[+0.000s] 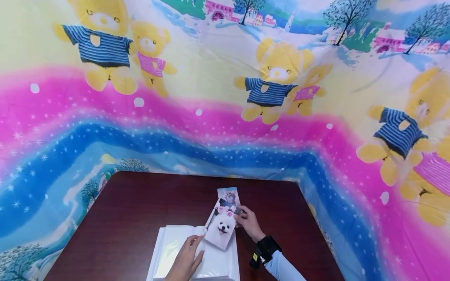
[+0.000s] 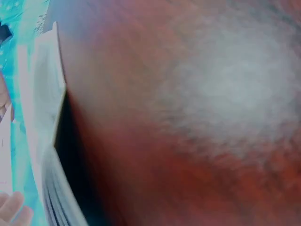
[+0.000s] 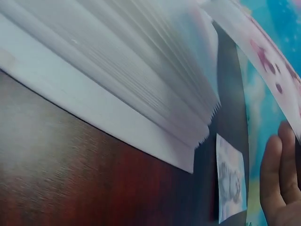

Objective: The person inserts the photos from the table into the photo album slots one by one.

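Note:
A photo album (image 1: 214, 269) lies open on the table, its clear-sleeved pages fanned at the edge in the right wrist view. Over its right page tilts a photo card of a white fluffy dog with pink flowers (image 1: 222, 230). My right hand (image 1: 250, 224) pinches this card by its upper right edge. The card's lower end overlaps the page in the head view. My left hand (image 1: 186, 257) rests over the album's middle, index fingertip beside the card's left edge and thumb apart from it. In the left wrist view only some left fingers (image 2: 14, 209) show.
A photo card of a cat (image 1: 229, 195) lies on the dark brown table (image 1: 158, 199) beyond the album, partly covered by the dog card in the head view. A cloth printed with bears (image 1: 211, 128) hangs around the table's far and side edges.

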`<state>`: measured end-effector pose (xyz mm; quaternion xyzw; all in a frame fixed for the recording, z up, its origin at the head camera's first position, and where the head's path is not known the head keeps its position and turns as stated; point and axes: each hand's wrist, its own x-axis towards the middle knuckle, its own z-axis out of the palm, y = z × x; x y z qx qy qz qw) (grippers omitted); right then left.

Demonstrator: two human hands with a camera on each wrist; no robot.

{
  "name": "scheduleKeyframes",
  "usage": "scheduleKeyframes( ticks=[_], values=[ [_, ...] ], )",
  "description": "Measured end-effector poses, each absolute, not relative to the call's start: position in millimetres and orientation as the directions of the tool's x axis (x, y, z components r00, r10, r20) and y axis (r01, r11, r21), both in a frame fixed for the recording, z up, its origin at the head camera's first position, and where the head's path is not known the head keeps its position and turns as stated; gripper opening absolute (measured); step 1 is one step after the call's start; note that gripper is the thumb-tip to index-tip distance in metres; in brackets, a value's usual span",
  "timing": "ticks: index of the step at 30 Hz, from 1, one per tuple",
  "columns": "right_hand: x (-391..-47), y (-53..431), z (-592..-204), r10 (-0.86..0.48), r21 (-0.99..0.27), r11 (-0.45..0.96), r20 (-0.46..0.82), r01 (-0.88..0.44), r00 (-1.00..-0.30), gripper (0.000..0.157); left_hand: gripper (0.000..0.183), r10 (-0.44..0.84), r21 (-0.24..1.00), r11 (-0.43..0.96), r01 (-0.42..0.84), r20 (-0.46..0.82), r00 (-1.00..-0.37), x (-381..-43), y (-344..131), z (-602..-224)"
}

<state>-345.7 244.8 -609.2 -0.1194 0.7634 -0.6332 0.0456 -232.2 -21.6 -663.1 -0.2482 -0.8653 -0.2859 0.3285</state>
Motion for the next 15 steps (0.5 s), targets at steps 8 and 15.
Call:
scheduleKeyframes(
  ticks=[8, 15],
  values=[
    [-308.0, 223.5, -582.2, -0.422, -0.954, 0.217, 0.101, -0.208, -0.901, 0.044, 0.063, 0.167, 0.595, 0.534, 0.601, 0.622, -0.765, -229.6, -28.5, -655.3],
    [-305.9, 215.4, -597.9, -0.45, -0.975, 0.146, 0.086, -0.168, -0.889, 0.046, 0.05, 0.256, 0.589, 0.436, 0.681, 0.644, -0.721, -228.5, -34.4, -657.5]
  ],
)
